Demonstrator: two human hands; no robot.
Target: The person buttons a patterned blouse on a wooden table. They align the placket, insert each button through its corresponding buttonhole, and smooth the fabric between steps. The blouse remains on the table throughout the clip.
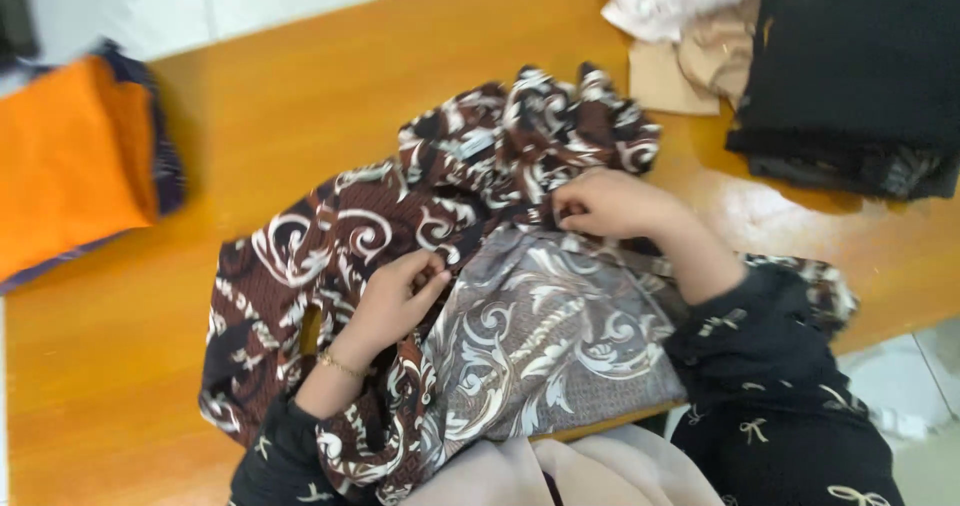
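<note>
Patterned brown cloth [330, 236], printed with white scrolls, is lying rumpled across the middle of the orange-yellow table [300, 96], its near edge spilling over toward my lap. I am watching my left hand [395, 291] pinching a fold of it between thumb and fingers, right where the dark face is turning over to show a paler grey underside [540, 336]. My right hand [610, 204] is curling closed on a bunched ridge of the same cloth further up, near the gathered heap at the far end [560, 116].

Judging by how it is draping and creasing, I am reading it as thin, light and completely limp, perhaps a little slick; it should slide easily on the smooth tabletop and will not keep a shape by itself. Taking it at an edge or a corner, hands well apart, looks better than grabbing the bunched middle.

Around it I am seeing a folded orange piece [70, 156] at the left, a black folded stack [850, 76] at the upper right, and pale beige and white cloths [690, 26] just beside that stack.
</note>
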